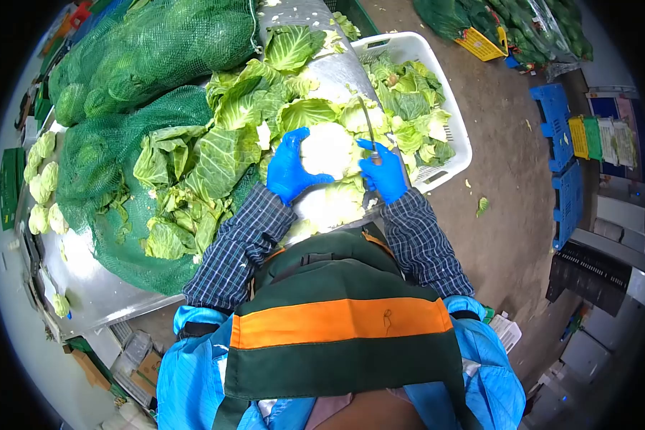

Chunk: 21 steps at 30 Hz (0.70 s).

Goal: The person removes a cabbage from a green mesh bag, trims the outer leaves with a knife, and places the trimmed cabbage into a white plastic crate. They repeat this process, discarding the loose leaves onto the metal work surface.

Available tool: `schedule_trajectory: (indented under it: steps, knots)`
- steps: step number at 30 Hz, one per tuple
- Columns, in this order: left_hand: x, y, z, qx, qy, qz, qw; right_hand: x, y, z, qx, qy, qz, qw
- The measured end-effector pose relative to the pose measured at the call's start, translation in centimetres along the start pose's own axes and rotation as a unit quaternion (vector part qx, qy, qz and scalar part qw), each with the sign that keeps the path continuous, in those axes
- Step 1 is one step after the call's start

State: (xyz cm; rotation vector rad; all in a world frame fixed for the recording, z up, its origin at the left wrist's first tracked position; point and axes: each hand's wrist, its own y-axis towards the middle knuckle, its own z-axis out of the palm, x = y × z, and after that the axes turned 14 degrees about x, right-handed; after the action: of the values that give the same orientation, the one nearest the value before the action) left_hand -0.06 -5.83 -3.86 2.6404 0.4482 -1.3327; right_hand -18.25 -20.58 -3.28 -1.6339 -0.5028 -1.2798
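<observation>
A pale round head of cabbage (327, 149), washed out by glare, lies before me at the table's edge. My left hand (288, 168), in a blue glove, cups its left side with the thumb along the near side. In my blue-gloved right hand (385, 174) is a knife (368, 118), its dark narrow blade pointing away from me just right of the head. Loose green cabbage leaves (226, 161) surround the head on the left and far side. More pale pieces (333, 204), overexposed, lie between my forearms.
Green net bags (165, 50) of cabbages fill the left side of the metal table (132, 304). Several pale heads (43, 183) sit at its far left. A white crate (460, 136) holding leaves stands to the right. Blue pallets (566, 193) stand farther right.
</observation>
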Motion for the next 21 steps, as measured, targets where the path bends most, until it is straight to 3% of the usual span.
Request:
schedule_trajectory:
  steps: [1,3,4,5,7,8,9,11,12,15,17,21]
  knots:
    - [0.2,-0.3,-0.2,0.006,-0.016,-0.013,1.0,-0.9,-0.3,-0.9,-0.02,-0.044,-0.045,0.998]
    - [0.8,-0.5,-0.7,0.012,-0.029,-0.023,0.999,-5.1,0.8,-4.1,-0.091,-0.152,0.008,0.984]
    - [1.1,-0.8,-0.6,0.013,-0.036,-0.014,0.999,-5.1,1.0,-4.7,-0.079,-0.172,0.03,0.981]
    - [1.3,-1.1,-0.5,0.016,-0.044,-0.006,0.999,-3.7,0.9,-4.0,-0.078,-0.171,0.031,0.982]
    - [1.7,-1.8,-0.2,0.018,-0.049,-0.006,0.999,1.9,0.0,-0.7,-0.034,0.003,-0.028,0.999]
    - [1.8,-1.9,-0.2,0.017,-0.053,-0.001,0.998,2.9,0.0,0.4,-0.014,-0.068,0.023,0.997]
    - [1.8,-2.1,-0.2,0.022,-0.049,-0.002,0.999,2.5,0.1,1.6,-0.015,-0.062,0.023,0.998]
    - [1.7,-2.0,-0.4,0.025,-0.051,-0.003,0.998,1.0,0.4,3.4,0.011,-0.184,0.003,0.983]
    - [1.6,-2.0,-0.6,0.024,-0.049,-0.002,0.999,-0.8,0.9,3.6,0.003,-0.067,-0.089,0.994]
    - [1.9,-3.1,-0.9,0.029,-0.02,-0.011,0.999,-2.0,1.1,-0.6,0.046,-0.002,-0.065,0.997]
    - [2.3,-3.3,-1.1,0.032,-0.042,-0.025,0.998,-3.4,2.3,-4.0,-0.03,-0.179,-0.038,0.983]
    - [2.6,-3.5,-0.8,0.028,-0.033,-0.005,0.999,2.5,2.4,0.5,0.015,-0.081,-0.012,0.997]
